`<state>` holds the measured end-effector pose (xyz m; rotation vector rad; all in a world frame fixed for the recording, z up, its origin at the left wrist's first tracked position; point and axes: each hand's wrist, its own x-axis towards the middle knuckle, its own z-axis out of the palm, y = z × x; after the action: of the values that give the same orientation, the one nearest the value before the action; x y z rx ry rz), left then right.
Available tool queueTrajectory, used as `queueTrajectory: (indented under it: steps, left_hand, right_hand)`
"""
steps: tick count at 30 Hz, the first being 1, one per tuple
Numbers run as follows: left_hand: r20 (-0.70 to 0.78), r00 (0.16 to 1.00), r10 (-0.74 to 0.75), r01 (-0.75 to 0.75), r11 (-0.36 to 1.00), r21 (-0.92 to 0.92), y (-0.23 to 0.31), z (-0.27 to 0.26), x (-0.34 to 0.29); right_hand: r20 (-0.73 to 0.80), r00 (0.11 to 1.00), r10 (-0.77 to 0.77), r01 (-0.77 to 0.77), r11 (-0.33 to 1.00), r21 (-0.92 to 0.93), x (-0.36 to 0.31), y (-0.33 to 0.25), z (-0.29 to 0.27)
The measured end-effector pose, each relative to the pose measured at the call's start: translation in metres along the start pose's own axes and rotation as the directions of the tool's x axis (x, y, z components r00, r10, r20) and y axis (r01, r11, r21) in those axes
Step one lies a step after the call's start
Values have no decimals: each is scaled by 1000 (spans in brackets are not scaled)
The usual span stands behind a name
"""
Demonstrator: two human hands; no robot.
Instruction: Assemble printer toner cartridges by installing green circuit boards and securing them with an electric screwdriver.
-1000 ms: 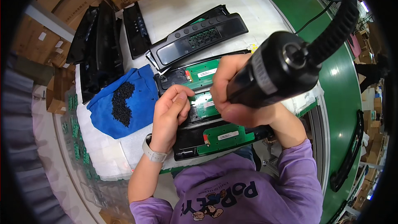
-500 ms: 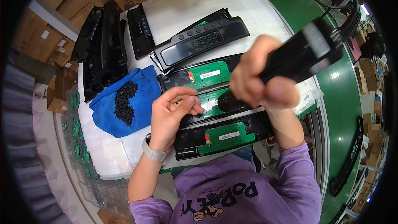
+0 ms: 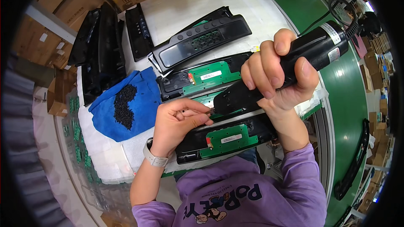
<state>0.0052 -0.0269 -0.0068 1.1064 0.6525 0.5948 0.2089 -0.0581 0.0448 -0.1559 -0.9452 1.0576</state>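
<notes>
My right hand (image 3: 275, 69) is wrapped round a black electric screwdriver (image 3: 313, 50), its cable running off at the upper right. The tool's tapered nose slants down-left over a middle green circuit board (image 3: 205, 99), hiding much of it. At the nose's tip, the thumb and forefinger of my left hand (image 3: 181, 122) are pinched together. Dark specks like small black screws show in its curled fingers; what lies between the fingertips is too small to make out. Similar boards in black panels lie on both sides: the far board (image 3: 219, 75) and the near board (image 3: 225, 141).
A pile of small black screws (image 3: 124, 109) lies on a blue cloth (image 3: 145, 86) at left. Black housings (image 3: 99, 54) are stacked behind it. A black button panel (image 3: 202, 42) rests across another part at the back. White sheeting (image 3: 176, 4) covers the table.
My right hand and the screwdriver have swung, and the tool's nose now meets my left fingertips. The left hand has shifted slightly right and its fingers have closed toward the tip.
</notes>
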Motion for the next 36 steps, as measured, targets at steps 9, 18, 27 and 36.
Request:
queueTrajectory:
  steps: [9, 18, 27, 36]
  left_hand:
    - [3, 1000, -29, 29, 999, -13, 4, -4, -2]
    - [-207, 965, 158, -167, 986, -27, -3, -13, 9]
    - [-221, 967, 126, -140, 989, -49, -6, -16, 8]
    - [-206, 963, 173, -187, 981, -52, -2, -6, 5]
  right_hand:
    - [-258, 965, 40, -28, 998, 48, 2, 1, 9]
    - [-37, 938, 344, -337, 888, -314, -11, 9, 28]
    - [61, 912, 407, -341, 830, -440, -7, 17, 43]
    - [365, 866, 341, 74, 636, -768, 9, 22, 43]
